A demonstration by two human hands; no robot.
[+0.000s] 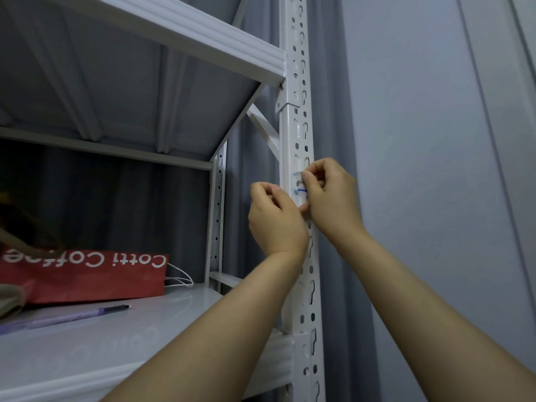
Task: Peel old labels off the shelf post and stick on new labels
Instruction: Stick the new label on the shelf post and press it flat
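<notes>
The left hand (275, 219) is curled just left of the shelf post (298, 126); I cannot tell whether it holds anything. The right hand (330, 192) pinches the label (297, 183) stuck mid-post. It looks thin, light and easily torn, so it is best taken by a lifted corner.

Only one view exists, from a wide-angle camera on the person's head. It is near the shelf post (300, 129), slightly left of it, facing forward; left of the post it sees the upper shelf (174, 33) from below and the lower shelf (101, 352) from above.
</notes>
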